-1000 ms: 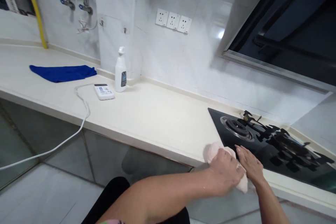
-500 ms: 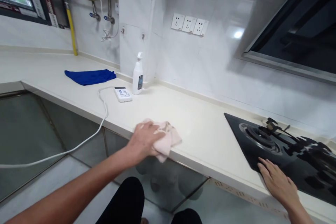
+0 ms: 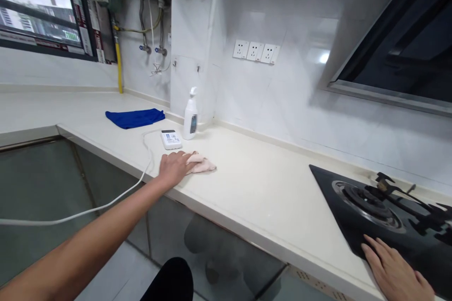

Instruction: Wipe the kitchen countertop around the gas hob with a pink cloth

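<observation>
My left hand [image 3: 173,168] is closed on a crumpled pale pink cloth [image 3: 202,164], pressing it against the cream countertop [image 3: 254,188]. Just behind that hand lies a small white device [image 3: 171,140] with a dark end and a cable. A white spray bottle [image 3: 191,117] stands upright beside the device, near the wall corner. At the right, my right hand [image 3: 395,268] rests flat on the front left corner of the black gas stove [image 3: 339,216], fingers stretched out and holding nothing.
A blue cloth [image 3: 136,118] lies farther back on the left. The white cable [image 3: 106,204] hangs over the counter's front edge. A dark range hood [image 3: 406,47] slants above the stove. Wall sockets [image 3: 254,51] and a yellow pipe [image 3: 119,66] are on the walls.
My left hand has moved the pink cloth left and back from the counter's front edge, closer to the white device. My right hand stays on the stove corner. The view has tilted up slightly.
</observation>
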Motion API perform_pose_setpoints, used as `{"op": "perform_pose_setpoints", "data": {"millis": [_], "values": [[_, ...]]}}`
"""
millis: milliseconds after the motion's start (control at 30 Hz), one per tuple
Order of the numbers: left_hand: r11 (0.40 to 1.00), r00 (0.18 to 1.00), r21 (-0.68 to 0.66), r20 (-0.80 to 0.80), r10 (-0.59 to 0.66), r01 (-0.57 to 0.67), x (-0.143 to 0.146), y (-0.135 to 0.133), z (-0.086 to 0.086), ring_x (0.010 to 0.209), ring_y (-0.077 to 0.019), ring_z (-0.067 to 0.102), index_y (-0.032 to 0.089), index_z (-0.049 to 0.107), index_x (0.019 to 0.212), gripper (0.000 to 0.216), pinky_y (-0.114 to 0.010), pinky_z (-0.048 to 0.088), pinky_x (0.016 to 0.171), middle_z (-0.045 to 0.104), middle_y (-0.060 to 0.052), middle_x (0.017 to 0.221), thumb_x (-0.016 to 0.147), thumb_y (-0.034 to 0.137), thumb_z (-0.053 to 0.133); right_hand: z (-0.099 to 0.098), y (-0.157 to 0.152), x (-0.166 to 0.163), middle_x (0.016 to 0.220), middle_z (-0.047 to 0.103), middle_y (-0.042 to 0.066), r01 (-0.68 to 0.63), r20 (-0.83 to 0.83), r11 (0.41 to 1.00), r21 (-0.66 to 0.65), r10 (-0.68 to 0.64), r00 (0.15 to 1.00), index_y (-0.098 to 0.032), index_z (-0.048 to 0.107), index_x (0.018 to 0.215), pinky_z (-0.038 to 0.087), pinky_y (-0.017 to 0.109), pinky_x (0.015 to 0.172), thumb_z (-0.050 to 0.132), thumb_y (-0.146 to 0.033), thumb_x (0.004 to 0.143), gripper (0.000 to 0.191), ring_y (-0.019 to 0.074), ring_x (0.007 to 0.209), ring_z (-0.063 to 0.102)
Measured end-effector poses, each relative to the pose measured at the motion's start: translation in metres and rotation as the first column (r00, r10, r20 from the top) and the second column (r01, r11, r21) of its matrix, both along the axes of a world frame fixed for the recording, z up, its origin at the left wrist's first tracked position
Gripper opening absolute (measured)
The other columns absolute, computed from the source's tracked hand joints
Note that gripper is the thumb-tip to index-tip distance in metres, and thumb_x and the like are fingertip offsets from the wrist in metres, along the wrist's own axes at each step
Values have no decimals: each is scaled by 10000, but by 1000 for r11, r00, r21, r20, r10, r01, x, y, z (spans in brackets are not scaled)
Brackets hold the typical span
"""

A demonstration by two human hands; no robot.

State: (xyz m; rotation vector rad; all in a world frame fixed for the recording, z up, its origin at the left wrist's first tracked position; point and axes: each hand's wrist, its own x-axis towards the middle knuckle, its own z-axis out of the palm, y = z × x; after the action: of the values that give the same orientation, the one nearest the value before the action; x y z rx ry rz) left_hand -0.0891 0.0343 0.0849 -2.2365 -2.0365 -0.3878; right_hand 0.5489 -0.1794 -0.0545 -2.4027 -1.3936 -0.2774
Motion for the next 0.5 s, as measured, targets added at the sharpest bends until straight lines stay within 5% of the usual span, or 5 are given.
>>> {"op": "perform_pose_setpoints", "data": {"millis": [133, 267, 333, 400, 500], "values": [[997, 997, -33, 8, -71, 71, 76, 14, 2, 1307, -413, 581, 302, 586, 1490, 558, -562, 377, 1043, 642, -167, 1473, 1056, 567, 357, 9, 2, -9, 1561, 582, 112, 41, -22, 999, 6, -41, 999, -265, 654, 1438, 364, 684, 1206, 258, -675, 895, 788, 387, 1453, 523], [935, 940, -102, 8, -340, 339, 152, -24, -6, 1422, -428, 488, 327, 593, 1480, 640, -606, 338, 1109, 551, -137, 1591, 1016, 701, 361, 11, -1, -15, 1580, 564, 98, 14, 24, 1000, 3, -14, 1000, -255, 655, 1430, 353, 715, 1194, 216, -628, 911, 776, 358, 1501, 469], [863, 871, -126, 15, -491, 488, 178, -59, -11, 1436, -397, 484, 392, 604, 1457, 631, -580, 352, 1120, 568, -79, 1583, 994, 751, 370, 10, -2, -16, 1579, 566, 87, -2, 62, 1000, -9, 2, 998, -264, 684, 1390, 371, 722, 1175, 212, -582, 904, 749, 347, 1509, 462], [728, 735, -124, 17, -678, 674, 191, -91, -14, 1412, -395, 506, 392, 561, 1496, 620, -572, 380, 1099, 578, -90, 1565, 1014, 723, 354, 7, -4, -13, 1577, 570, 73, 4, 94, 999, -35, -1, 996, -272, 710, 1357, 401, 709, 1153, 231, -549, 878, 732, 347, 1502, 473], [603, 607, -105, 8, -795, 791, 182, -114, -11, 1304, -384, 585, 317, 541, 1518, 575, -543, 419, 1057, 640, -133, 1457, 1039, 614, 424, 1, -8, -6, 1565, 585, 45, -14, 162, 998, -56, 23, 986, -300, 742, 1314, 411, 684, 1152, 266, -528, 833, 714, 356, 1488, 493]]}}
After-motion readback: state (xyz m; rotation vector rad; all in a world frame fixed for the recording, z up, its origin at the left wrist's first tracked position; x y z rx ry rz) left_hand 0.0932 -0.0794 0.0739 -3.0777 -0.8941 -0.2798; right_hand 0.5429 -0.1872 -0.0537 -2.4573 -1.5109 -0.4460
